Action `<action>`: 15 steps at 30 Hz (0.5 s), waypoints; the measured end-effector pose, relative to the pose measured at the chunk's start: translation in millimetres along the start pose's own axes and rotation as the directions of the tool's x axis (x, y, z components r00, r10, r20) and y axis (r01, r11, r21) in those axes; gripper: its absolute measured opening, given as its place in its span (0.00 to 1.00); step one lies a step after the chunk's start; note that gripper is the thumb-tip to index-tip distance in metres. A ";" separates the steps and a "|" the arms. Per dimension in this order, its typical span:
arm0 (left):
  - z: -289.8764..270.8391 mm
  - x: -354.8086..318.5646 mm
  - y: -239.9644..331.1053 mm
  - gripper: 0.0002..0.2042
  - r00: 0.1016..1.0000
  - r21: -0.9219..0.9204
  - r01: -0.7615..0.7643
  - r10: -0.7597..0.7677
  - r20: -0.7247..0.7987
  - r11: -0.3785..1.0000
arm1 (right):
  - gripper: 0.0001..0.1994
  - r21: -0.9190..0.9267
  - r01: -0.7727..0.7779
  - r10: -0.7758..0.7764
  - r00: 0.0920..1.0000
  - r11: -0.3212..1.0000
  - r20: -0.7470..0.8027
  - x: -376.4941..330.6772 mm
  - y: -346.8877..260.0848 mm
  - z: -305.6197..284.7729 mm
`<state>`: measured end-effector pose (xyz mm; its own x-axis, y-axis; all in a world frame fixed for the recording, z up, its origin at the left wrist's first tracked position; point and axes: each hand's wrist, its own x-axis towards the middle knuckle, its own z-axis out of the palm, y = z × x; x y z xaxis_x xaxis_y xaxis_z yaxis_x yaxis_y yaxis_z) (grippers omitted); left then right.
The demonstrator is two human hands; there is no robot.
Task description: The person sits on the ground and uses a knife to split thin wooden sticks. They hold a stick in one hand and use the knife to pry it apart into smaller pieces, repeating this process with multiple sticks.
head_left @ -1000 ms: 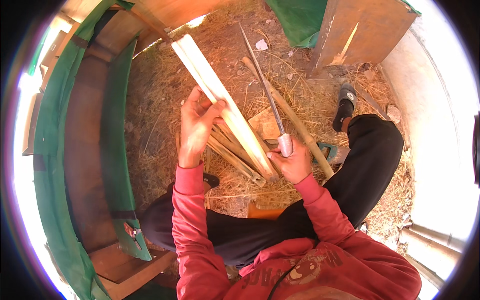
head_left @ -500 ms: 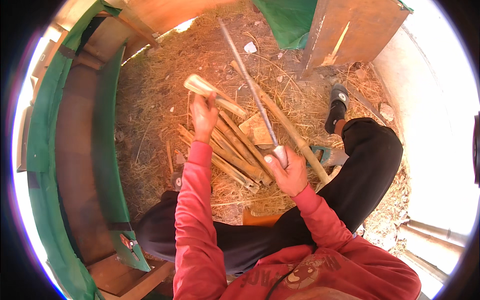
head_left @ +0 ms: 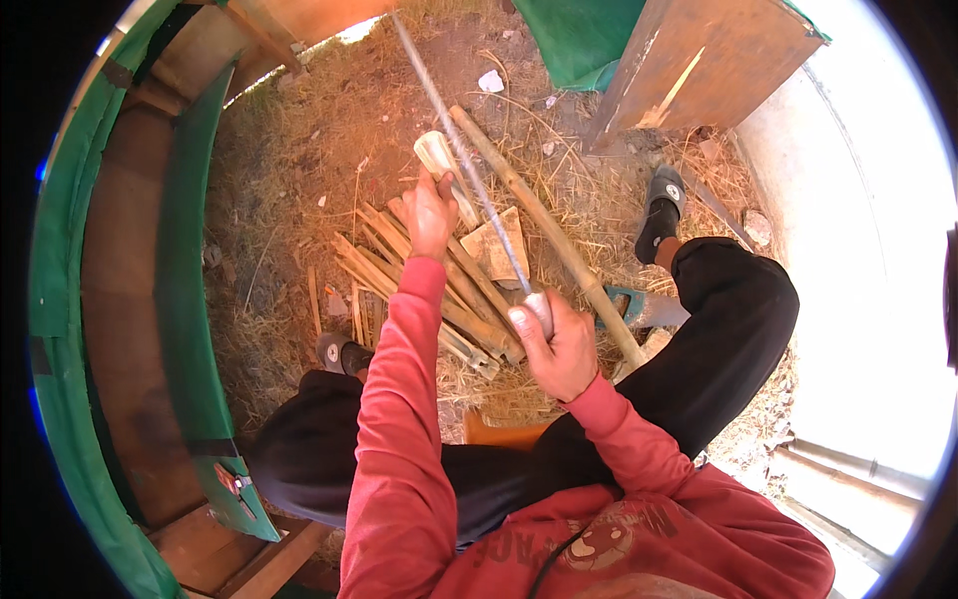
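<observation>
My left hand (head_left: pixel 430 218) is closed around a short piece of split bamboo (head_left: pixel 435 152), its pale end pointing away from me. In my right hand (head_left: pixel 561 349) is the light-coloured handle of a machete (head_left: pixel 461 150), its long thin blade slanting up and to the left, past the bamboo piece. The blade looks edge-on and a little blurred; whether it touches the piece, I cannot tell. Under my hands lies a heap of split bamboo pieces (head_left: pixel 479 327). Beside it a flat wooden block (head_left: pixel 497 250) rests on the ground, partly behind the blade.
A long bamboo pole (head_left: pixel 554 235) lies slantwise right of the block. Near my right leg is a handsaw (head_left: pixel 639 307) with a teal handle. Something orange (head_left: pixel 499 431) shows beneath me. A green-covered wooden frame (head_left: pixel 185 280) stands left, a wooden panel (head_left: pixel 714 65) at the far right.
My left hand has moved right with the bamboo piece, which now points more away from me. The machete has shifted slightly left, and its blade now crosses closer to the piece.
</observation>
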<state>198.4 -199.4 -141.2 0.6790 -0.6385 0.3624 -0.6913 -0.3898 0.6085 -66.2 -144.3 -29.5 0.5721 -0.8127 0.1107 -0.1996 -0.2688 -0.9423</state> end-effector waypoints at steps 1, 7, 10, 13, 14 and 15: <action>0.2 -4.1 -0.2 0.11 0.996 0.050 -0.068 0.071 -0.052 0.996 | 0.15 0.025 0.018 -0.018 1.000 1.000 -0.016 0.5 -3.0 -1.2; -4.0 -9.5 7.1 0.10 1.000 -0.072 0.022 -0.023 -0.012 0.997 | 0.16 -0.085 -0.005 0.007 1.000 0.996 0.024 4.4 5.0 10.1; -7.3 -9.1 -6.8 0.10 0.997 -0.038 -0.073 0.071 -0.039 0.997 | 0.14 -0.095 -0.024 0.029 0.998 0.995 0.049 4.0 4.8 15.7; -10.8 -13.7 8.6 0.09 1.000 -0.101 -0.015 0.017 0.020 0.995 | 0.16 -0.029 -0.045 0.047 0.997 0.999 0.056 2.5 2.3 7.6; -14.4 -14.8 13.1 0.09 0.999 -0.126 0.029 -0.023 0.047 0.992 | 0.17 -0.025 -0.019 0.020 0.999 1.000 0.045 1.1 6.1 5.8; -14.1 -13.5 12.5 0.08 0.999 -0.115 0.024 -0.020 0.038 0.993 | 0.17 -0.021 0.007 -0.006 0.999 1.000 0.034 0.7 8.5 4.1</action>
<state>184.1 -186.2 -128.5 0.6825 -0.6554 0.3234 -0.6418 -0.3257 0.6943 -64.2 -145.0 -38.7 0.5998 -0.7931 0.1060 -0.2120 -0.2853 -0.9347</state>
